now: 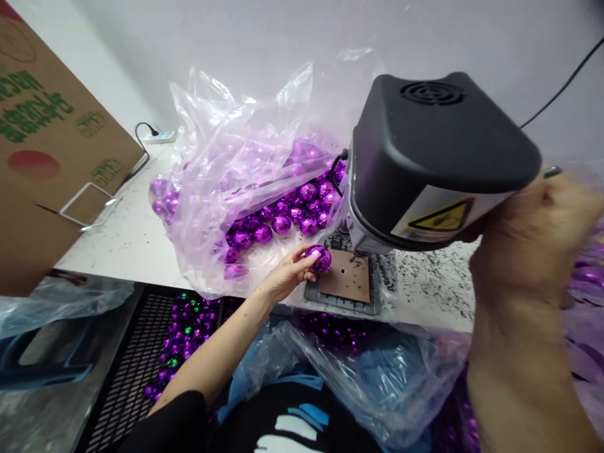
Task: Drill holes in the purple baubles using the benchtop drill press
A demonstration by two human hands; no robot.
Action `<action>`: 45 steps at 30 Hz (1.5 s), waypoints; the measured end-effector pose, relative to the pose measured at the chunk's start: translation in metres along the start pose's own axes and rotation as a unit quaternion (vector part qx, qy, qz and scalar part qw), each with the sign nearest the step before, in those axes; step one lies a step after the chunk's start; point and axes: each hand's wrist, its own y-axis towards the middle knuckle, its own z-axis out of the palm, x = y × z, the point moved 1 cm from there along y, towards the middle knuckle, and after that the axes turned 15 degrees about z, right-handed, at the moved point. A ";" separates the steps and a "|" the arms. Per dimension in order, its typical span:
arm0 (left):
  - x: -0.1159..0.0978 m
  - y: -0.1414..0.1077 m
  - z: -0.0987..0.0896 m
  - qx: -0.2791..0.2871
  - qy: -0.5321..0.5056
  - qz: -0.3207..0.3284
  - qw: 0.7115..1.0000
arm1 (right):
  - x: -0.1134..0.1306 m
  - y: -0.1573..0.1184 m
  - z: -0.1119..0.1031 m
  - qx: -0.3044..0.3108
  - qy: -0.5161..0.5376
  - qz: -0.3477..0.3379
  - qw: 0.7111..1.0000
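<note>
My left hand (295, 270) pinches a shiny purple mirror-ball ornament (319, 258) between thumb and fingers. It holds the ball just left of a brown board (352, 283) with a small hole, which lies on the metal base (375, 302) of a bench machine. The machine's black housing (438, 138), with a vent and a yellow warning label, leans over the board and hides the tool beneath. On its right side, my right hand (533, 214) is closed round a handle (552, 171), of which only a dark tip shows.
A clear plastic bag (207, 157) full of purple balls (282, 224) lies open behind my left hand. Dark chips litter the white table (434, 283). At left stands a cardboard box (56, 145). Below the table edge is a black crate (127, 365) with purple and green balls.
</note>
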 end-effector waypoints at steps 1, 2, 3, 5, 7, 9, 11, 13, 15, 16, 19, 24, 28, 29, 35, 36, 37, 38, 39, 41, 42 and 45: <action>0.005 0.002 0.003 -0.004 0.035 0.015 0.999 | 0.000 0.000 0.000 0.001 0.001 0.009 1.000; 0.010 0.003 0.007 -0.009 0.075 0.037 0.996 | 0.000 0.000 -0.001 0.002 0.003 0.017 1.000; 0.014 0.004 0.010 -0.012 0.114 0.063 0.991 | 0.000 0.001 -0.001 0.004 0.005 0.021 1.000; 0.022 0.005 0.016 -0.014 0.191 0.114 0.975 | 0.000 0.001 0.000 0.008 0.012 0.020 1.000; 0.028 0.005 0.021 -0.002 0.268 0.151 0.952 | -0.001 0.000 0.000 0.006 0.017 0.020 1.000; 0.034 0.005 0.025 0.017 0.346 0.181 0.920 | -0.001 0.000 0.000 0.000 0.014 0.023 1.000; 0.037 0.006 0.027 0.036 0.417 0.218 0.882 | 0.000 0.000 0.000 -0.004 0.007 0.024 1.000; 0.038 0.007 0.030 0.057 0.473 0.258 0.841 | 0.000 0.000 0.000 -0.002 0.006 0.021 1.000; 0.040 0.008 0.033 0.077 0.514 0.284 0.806 | 0.001 0.000 0.000 0.002 0.009 0.020 1.000; 0.040 0.008 0.034 0.081 0.530 0.289 0.793 | 0.001 0.000 0.000 0.001 0.011 0.020 1.000; 0.044 0.010 0.039 0.080 0.558 0.286 0.775 | 0.002 -0.001 0.001 -0.004 0.016 0.011 1.000; 0.049 0.012 0.044 0.116 0.575 0.286 0.758 | 0.002 -0.004 -0.001 -0.004 0.010 0.009 1.000; 0.049 0.012 0.044 0.136 0.581 0.280 0.752 | 0.004 -0.014 -0.004 -0.008 0.009 0.007 1.000; 0.049 0.012 0.043 0.138 0.579 0.280 0.753 | 0.004 -0.020 -0.004 -0.016 0.004 0.011 1.000; 0.049 0.011 0.044 0.143 0.578 0.277 0.755 | -0.012 -0.065 -0.012 -0.082 -0.044 -0.006 0.996; 0.049 0.010 0.044 0.143 0.579 0.275 0.754 | -0.018 -0.071 -0.013 -0.081 -0.043 -0.014 0.996; 0.048 0.010 0.044 0.143 0.579 0.274 0.755 | -0.025 -0.075 -0.013 -0.078 -0.040 -0.025 0.996; 0.048 0.010 0.044 0.143 0.578 0.274 0.755 | -0.031 -0.079 -0.014 -0.075 -0.035 -0.042 0.996; 0.047 0.010 0.045 0.142 0.577 0.275 0.756 | -0.036 -0.081 -0.014 -0.073 -0.029 -0.062 0.995; 0.046 0.010 0.045 0.142 0.574 0.277 0.757 | -0.043 -0.083 -0.013 -0.070 -0.016 -0.091 0.993; 0.046 0.009 0.045 0.141 0.574 0.278 0.757 | -0.045 -0.083 -0.012 -0.072 -0.011 -0.097 0.993; 0.046 0.009 0.045 0.140 0.578 0.281 0.753 | -0.047 -0.082 -0.011 -0.068 -0.008 -0.109 0.992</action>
